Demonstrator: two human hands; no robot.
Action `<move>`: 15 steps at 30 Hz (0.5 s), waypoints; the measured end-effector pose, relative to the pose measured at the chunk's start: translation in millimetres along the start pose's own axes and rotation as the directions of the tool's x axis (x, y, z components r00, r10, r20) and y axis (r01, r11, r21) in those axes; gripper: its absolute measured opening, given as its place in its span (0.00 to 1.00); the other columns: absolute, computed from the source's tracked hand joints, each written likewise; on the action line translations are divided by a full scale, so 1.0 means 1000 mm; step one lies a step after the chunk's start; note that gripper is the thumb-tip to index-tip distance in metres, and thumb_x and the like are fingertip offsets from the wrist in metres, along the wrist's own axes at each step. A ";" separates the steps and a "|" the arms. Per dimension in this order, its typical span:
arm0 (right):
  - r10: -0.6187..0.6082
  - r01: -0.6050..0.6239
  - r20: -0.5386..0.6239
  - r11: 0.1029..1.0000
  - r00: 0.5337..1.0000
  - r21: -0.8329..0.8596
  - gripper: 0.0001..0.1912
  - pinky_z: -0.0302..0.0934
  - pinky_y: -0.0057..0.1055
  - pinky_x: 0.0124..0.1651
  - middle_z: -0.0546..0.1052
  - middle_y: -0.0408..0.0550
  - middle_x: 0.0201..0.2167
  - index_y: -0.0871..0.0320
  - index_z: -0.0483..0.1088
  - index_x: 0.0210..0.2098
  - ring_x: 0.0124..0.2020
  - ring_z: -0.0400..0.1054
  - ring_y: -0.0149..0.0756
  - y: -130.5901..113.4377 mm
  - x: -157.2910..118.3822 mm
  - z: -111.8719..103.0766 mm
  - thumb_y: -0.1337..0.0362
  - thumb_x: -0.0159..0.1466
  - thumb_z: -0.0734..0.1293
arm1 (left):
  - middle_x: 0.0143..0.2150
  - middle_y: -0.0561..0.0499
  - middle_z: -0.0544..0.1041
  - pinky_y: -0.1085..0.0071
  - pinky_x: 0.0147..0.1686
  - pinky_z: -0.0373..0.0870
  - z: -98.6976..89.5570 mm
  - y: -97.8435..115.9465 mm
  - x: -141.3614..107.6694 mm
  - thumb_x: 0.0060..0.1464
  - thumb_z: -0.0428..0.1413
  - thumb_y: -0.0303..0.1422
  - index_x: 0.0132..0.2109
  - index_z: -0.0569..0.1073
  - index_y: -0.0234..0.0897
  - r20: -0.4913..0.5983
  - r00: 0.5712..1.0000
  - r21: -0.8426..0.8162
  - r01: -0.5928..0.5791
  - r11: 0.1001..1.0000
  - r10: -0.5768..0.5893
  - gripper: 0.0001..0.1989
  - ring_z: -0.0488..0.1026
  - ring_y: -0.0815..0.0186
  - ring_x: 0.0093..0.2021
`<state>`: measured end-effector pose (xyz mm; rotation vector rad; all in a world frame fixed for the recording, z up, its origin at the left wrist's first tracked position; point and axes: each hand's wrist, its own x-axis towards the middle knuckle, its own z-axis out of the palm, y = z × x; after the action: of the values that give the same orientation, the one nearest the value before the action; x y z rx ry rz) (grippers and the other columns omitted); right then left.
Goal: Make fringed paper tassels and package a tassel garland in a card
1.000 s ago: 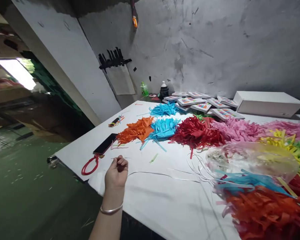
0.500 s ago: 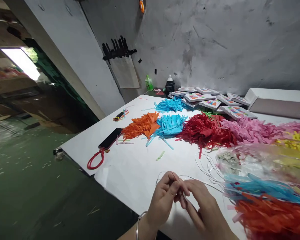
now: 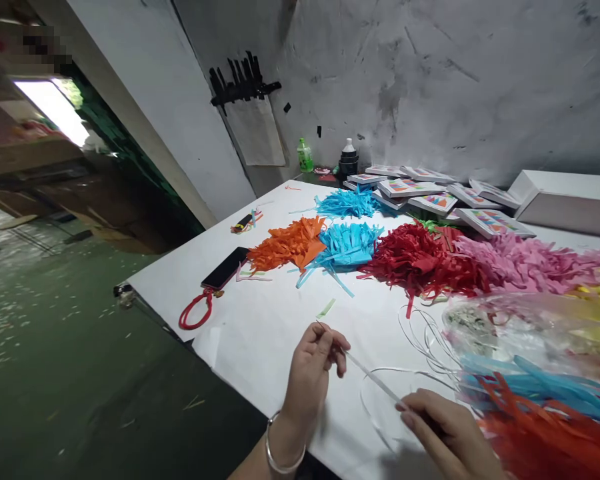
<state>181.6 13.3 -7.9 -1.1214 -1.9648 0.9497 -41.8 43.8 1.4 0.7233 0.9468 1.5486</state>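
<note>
Here are both hands at the near side of the white counter (image 3: 265, 347), and a narrow white strip (image 3: 373, 378) is stretched straight between them. The left hand (image 3: 316, 367), a silvery bangle (image 3: 286, 443) at its wrist, pinches the upper end between thumb and fingers; the right hand (image 3: 445, 427), lower and nearer, grips the other end between thumb and forefinger. Just beyond, loose loops of white cord (image 3: 427, 340) curl across the surface towards a clear plastic bag (image 3: 525, 327). Now for the print: a spread of flat boxes (image 3: 433, 202) against the wall shows bright multicoloured fronts, but any wording there is too small to read. Same story on the green bottle (image 3: 305, 157) in the corner, its markings blurred. A long white box (image 3: 575, 203) sits at the right. And what colour across the middle: orange fringe (image 3: 287, 245), light blue fringe (image 3: 350, 243), then dark red fringe (image 3: 425, 260) and pink fringe (image 3: 523, 263) side by side, with orange-red strips (image 3: 550, 433) close by the right hand. Over on the left lies a phone (image 3: 225, 267), screen dark, a red loop (image 3: 197, 313) at its near end.
</note>
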 end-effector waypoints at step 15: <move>-0.004 -0.052 -0.293 0.982 0.956 -0.180 0.13 0.68 0.23 0.23 0.80 0.43 0.27 0.51 0.77 0.33 0.24 0.75 0.35 0.042 -0.036 -0.062 0.53 0.68 0.65 | 0.28 0.52 0.79 0.78 0.21 0.64 -0.051 0.029 0.033 0.45 0.71 0.38 0.35 0.68 0.37 -0.310 0.942 -0.002 -0.138 0.990 0.131 0.20 0.69 0.72 0.20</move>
<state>264.3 12.2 -19.0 -1.3112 -1.8249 0.5797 -105.6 65.4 0.6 0.5447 1.1252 1.8277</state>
